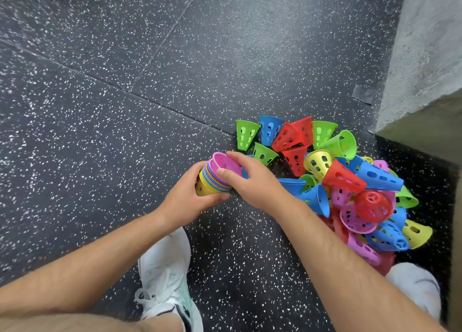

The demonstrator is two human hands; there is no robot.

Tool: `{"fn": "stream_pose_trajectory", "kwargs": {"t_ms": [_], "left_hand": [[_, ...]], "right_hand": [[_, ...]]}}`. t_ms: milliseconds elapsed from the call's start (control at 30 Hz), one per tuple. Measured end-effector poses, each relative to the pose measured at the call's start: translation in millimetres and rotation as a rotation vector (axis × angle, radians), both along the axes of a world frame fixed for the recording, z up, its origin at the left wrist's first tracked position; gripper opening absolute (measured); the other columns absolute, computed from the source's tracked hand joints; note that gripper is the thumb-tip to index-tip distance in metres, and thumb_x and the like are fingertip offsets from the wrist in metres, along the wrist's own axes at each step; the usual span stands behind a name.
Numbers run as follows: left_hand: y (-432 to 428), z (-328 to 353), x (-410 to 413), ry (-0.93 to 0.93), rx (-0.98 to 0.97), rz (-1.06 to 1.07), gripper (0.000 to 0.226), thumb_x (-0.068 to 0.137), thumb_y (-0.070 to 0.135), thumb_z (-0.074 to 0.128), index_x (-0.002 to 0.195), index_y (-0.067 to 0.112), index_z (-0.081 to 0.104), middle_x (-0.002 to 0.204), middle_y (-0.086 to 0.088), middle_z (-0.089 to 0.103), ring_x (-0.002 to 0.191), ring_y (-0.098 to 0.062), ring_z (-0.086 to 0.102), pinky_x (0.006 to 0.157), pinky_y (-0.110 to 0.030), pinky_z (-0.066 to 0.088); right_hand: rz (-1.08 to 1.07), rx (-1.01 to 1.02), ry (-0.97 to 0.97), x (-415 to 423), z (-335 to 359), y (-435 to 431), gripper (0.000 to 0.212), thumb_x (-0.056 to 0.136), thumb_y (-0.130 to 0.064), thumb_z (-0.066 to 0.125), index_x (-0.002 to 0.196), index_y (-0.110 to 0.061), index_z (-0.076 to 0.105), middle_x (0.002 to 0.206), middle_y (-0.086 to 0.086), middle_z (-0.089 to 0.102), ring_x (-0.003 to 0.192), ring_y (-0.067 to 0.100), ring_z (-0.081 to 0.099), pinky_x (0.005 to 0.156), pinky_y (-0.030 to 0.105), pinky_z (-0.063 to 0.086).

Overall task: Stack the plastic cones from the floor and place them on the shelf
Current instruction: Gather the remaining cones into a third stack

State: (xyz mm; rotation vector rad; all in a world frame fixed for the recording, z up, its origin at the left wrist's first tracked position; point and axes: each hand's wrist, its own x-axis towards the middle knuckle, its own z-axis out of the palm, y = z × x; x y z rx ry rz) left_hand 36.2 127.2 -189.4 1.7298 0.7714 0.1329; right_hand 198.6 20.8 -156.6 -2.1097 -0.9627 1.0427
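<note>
Left grip [190, 196]: closed round the yellow bottom end of the stack [212, 183], fingers curled under it and the thumb on the near side.
Right grip [252, 181]: pinched the pink cone [223, 163] at the top of the stack, with one finger over the far rim and the thumb pressed on the near rim.
Stack: a tight nest of cones with lots of coloured rims showing. It was tilted, with the open mouth facing up and away from the person. Honestly couldn't tell if it was touching the floor [100, 107] or held just above it.
Pile [350, 181]: the loose cones, in red, blue, green, yellow and pink, were heaped on the floor just right of the hands, running toward the floor's right edge by the wall [425, 57]. Most lay on their sides.
Nearest loose ones: a green cone [246, 134] and a blue cone [270, 129] sat at the pile's far left edge, just beyond the right grip.
Red cone [373, 205]: on top of the heap, narrow end pointed at the camera.
Floor: dark speckled rubber tiles with seams crossing beyond the stack, plus a grey patch [363, 94] near the wall's foot.
Shoes: a white shoe [165, 276] below the left grip, and another [415, 289] at the pile's near end.
</note>
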Motion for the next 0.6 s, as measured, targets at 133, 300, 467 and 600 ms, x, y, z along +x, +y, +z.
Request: {"fn": "stream_pose_trajectory", "kwargs": {"t_ms": [133, 300, 467, 600], "left_hand": [[3, -2, -8, 0.008, -0.003, 0.015, 0.071, 0.075, 0.031, 0.094, 0.133, 0.033, 0.055, 0.121, 0.019, 0.068, 0.111, -0.003, 0.066, 0.097, -0.024, 0.051], [3, -11, -20, 0.06, 0.01, 0.047, 0.073, 0.073, 0.03, 0.094, 0.131, 0.031, 0.05, 0.114, 0.024, 0.066, 0.107, 0.0, 0.065, 0.096, -0.021, 0.049], [-6, -21, -29, 0.089, -0.005, 0.043, 0.074, 0.076, 0.022, 0.09, 0.133, 0.026, 0.043, 0.12, 0.016, 0.062, 0.11, -0.006, 0.063, 0.102, -0.027, 0.049], [-9, -29, -37, 0.099, -0.003, 0.038, 0.079, 0.071, 0.039, 0.086, 0.135, 0.032, 0.041, 0.125, 0.013, 0.062, 0.116, -0.011, 0.063, 0.108, -0.042, 0.049]], "right_hand": [[0.21, -0.092, -0.102, -3, -3, 3, 0.088, 0.079, -0.085, 0.044, 0.151, -0.034, 0.039, 0.148, -0.009, 0.049, 0.139, 0.009, 0.037, 0.117, 0.035, 0.031], [0.012, 0.098, -0.362, 12, -5, 11, 0.045, 0.101, -0.047, 0.041, 0.129, -0.018, 0.062, 0.126, 0.002, 0.067, 0.12, 0.025, 0.054, 0.102, 0.045, 0.043], [0.231, -0.176, -0.677, 16, -30, 5, 0.05, 0.097, -0.039, 0.056, 0.143, -0.022, 0.05, 0.135, 0.001, 0.057, 0.126, 0.03, 0.043, 0.106, 0.042, 0.036], [0.176, -0.177, -0.686, 2, -41, 0, 0.037, 0.093, -0.038, 0.063, 0.125, -0.02, 0.06, 0.13, 0.009, 0.053, 0.12, 0.033, 0.045, 0.101, 0.043, 0.036]]}}
